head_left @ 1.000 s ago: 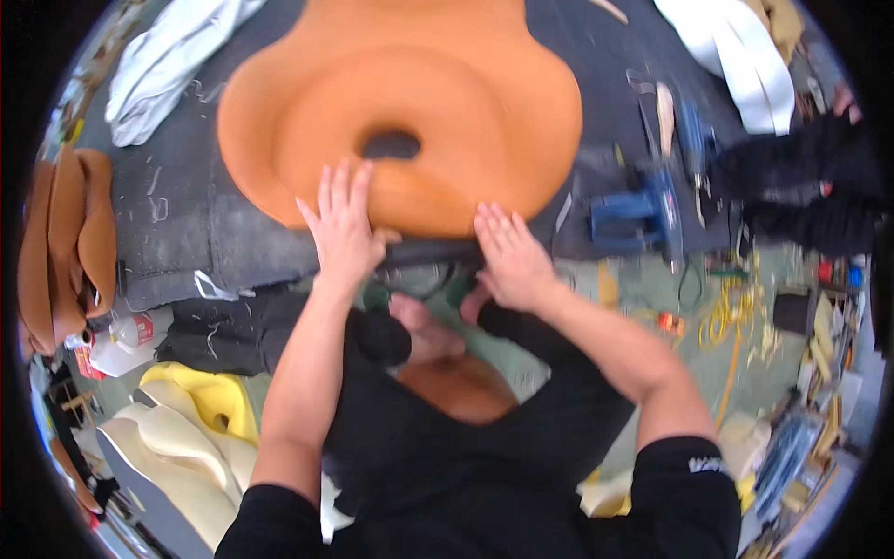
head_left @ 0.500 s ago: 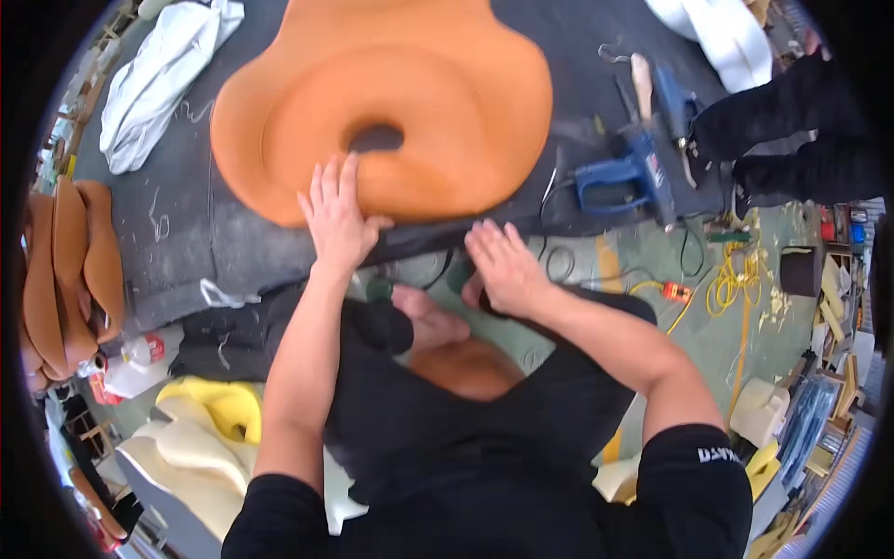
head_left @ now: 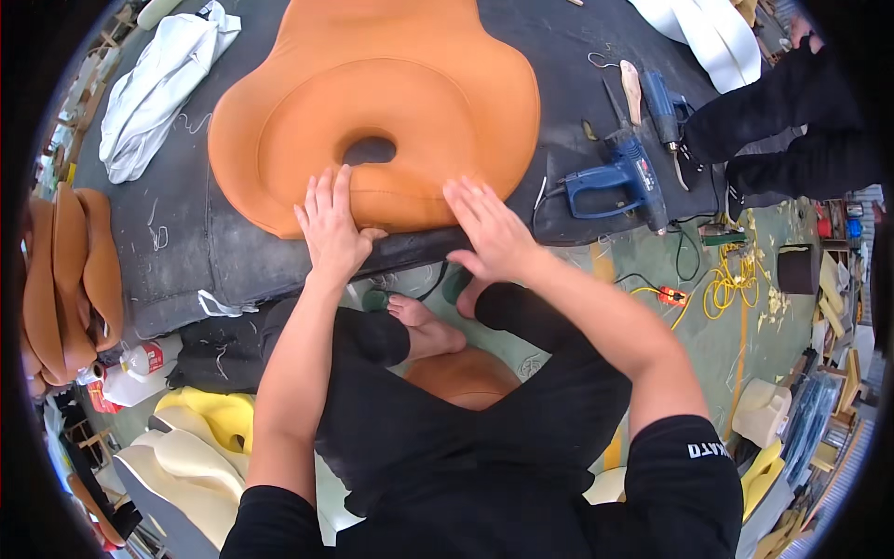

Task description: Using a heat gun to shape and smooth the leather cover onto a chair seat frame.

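An orange upholstered seat pad (head_left: 410, 102) with an oval hole lies on the dark-covered work table (head_left: 168, 270). My left hand (head_left: 332, 224) rests on its near edge, fingers stretched out just below the hole and thumb apart. Further right along the same edge, my right hand (head_left: 489, 225) lays its extended fingertips on the pad's near right corner, thumb spread away. Neither hand grips anything. To the right of the pad lies a blue heat gun (head_left: 619, 177), with a second blue heat gun (head_left: 663, 110) behind it.
A wooden-handled tool (head_left: 630, 91) lies near the heat guns. White fabric (head_left: 168, 84) is heaped at the far left. Orange padded pieces (head_left: 70, 279) stack beside the table. A yellow cable (head_left: 731, 279) coils on the floor. Another person's dark-clothed legs (head_left: 792, 121) are at right.
My right hand has moved up and left, from in front of the table's edge onto the pad's near right corner. My left hand stays on the pad's near edge.
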Demonstrator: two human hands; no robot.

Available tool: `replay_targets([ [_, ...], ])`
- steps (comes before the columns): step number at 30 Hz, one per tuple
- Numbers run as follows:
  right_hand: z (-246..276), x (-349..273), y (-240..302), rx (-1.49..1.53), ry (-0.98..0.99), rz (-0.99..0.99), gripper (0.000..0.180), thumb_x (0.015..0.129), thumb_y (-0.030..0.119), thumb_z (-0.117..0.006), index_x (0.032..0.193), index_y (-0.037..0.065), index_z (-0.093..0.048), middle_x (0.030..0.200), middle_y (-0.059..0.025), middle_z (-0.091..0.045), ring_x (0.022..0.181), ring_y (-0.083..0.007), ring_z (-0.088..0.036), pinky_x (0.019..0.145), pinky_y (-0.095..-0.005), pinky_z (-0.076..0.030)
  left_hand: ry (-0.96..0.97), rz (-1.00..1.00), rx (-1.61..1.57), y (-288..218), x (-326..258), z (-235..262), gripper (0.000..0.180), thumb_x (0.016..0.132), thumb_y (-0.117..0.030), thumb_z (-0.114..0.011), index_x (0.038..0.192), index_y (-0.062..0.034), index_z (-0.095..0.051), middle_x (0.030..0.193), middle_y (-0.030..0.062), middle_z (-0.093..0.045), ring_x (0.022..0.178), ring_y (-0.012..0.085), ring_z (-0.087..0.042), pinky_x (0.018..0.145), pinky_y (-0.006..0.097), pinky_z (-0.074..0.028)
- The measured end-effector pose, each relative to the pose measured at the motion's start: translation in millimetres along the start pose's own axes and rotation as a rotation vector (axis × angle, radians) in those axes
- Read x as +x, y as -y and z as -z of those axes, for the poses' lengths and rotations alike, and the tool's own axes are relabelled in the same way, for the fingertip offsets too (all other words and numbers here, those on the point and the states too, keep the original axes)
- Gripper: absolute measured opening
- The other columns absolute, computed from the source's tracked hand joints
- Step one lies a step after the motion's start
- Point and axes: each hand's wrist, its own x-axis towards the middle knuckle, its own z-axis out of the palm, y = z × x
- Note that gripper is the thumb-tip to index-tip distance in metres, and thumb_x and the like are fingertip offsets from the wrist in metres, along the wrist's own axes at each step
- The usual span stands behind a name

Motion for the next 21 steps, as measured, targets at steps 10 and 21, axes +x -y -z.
replay_targets([
  [10,-34.1,161.6,-50.7,1.757,-0.224,-0.486,0.066,0.114,0.048,-0.043,0.157,-0.002,-0.043,0.148,-0.0212,-0.061,0.138,-0.0308,-0.059,0.117,-0.0430,-0.042,0.010,-0.004,-0.024,2.0,0.8,-4.4,0.120,0.058,-0.025,-0.100,0.160,-0.0154,-0.039,0.162,0.0154,-0.040,0.152,0.0423,-0.034,0.120,0.068,-0.028],
  [21,-70.6,113.4,-40.1,1.110,-0.019,-0.375,0.067,0.114,0.038,-0.048,0.164,-0.002,-0.030,0.154,-0.0179,-0.056,0.143,-0.0223,-0.052,0.116,-0.0339,-0.041,0.017,0.001,-0.023,0.6,11.8,-1.8,0.120,0.057,-0.024,-0.099,0.161,-0.0153,-0.040,0.162,0.0145,-0.040,0.152,0.0418,-0.035,0.121,0.067,-0.028],
])
